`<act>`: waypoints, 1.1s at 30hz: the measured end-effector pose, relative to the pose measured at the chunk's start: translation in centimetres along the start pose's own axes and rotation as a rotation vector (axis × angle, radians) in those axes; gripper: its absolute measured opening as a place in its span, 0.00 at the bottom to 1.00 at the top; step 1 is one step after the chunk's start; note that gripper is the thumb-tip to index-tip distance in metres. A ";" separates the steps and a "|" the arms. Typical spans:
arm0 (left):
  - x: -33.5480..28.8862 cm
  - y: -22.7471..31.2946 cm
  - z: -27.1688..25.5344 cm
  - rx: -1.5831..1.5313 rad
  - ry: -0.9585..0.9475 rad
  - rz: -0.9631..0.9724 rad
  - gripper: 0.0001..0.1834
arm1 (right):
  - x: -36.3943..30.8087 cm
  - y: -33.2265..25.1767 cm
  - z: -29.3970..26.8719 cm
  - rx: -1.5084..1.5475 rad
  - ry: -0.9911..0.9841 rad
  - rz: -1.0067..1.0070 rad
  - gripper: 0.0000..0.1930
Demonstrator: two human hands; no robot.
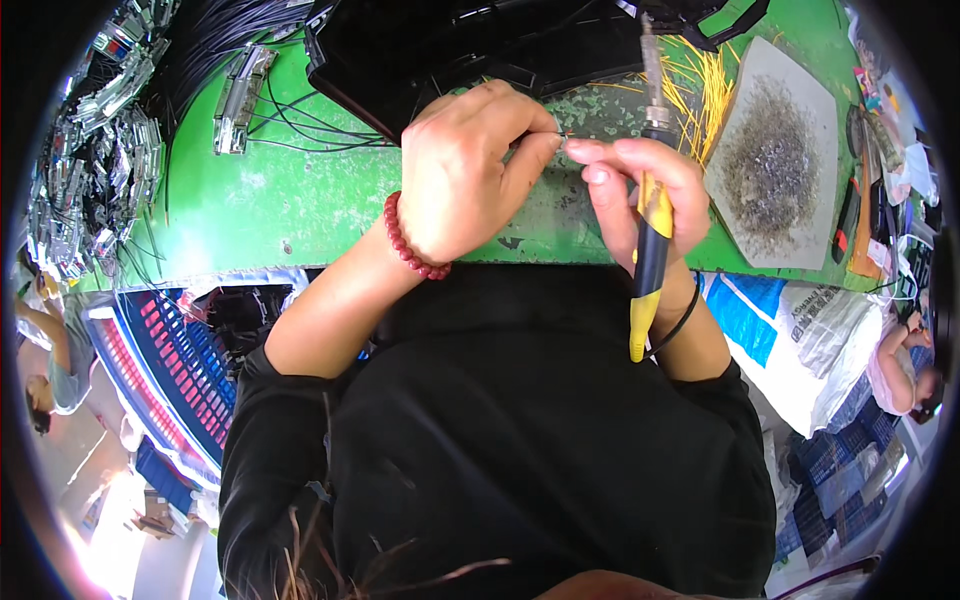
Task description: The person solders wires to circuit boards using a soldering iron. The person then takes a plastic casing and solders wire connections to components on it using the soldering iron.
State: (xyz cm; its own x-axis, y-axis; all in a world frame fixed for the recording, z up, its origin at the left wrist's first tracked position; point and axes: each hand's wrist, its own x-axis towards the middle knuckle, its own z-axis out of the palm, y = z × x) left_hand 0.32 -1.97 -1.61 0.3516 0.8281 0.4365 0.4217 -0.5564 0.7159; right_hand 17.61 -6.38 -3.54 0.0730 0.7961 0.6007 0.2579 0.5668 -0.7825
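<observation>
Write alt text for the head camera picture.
The left hand pinches what looks like a wire end over a green worktable; the right hand, close by, holds a yellow-and-black soldering iron. Nearby lie black wires, yellow strands and a grey board.

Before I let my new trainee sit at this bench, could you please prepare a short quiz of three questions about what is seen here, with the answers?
1. Multiple choice: which hand holds the yellow-and-black soldering iron?
a) the left hand
b) the right hand
c) neither hand
2. True or false: the grey slab lies to the left of the yellow wires.
3. Fill in: on the wrist of the left hand is a ____ of red beads.

Key:
1. b
2. False; the grey slab lies to the right of the yellow wires.
3. bracelet
</observation>
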 end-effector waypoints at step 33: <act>0.0 0.1 -1.2 -0.046 -0.172 -0.015 0.03 | 1.1 0.5 0.6 0.203 -0.143 0.270 0.22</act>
State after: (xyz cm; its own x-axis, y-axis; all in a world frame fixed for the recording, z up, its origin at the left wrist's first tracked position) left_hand -0.67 -1.97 -0.86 0.4852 0.8104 0.3284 0.3908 -0.5370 0.7476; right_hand 17.21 -5.10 -3.38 -0.0266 0.9362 0.3505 0.0497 0.3515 -0.9349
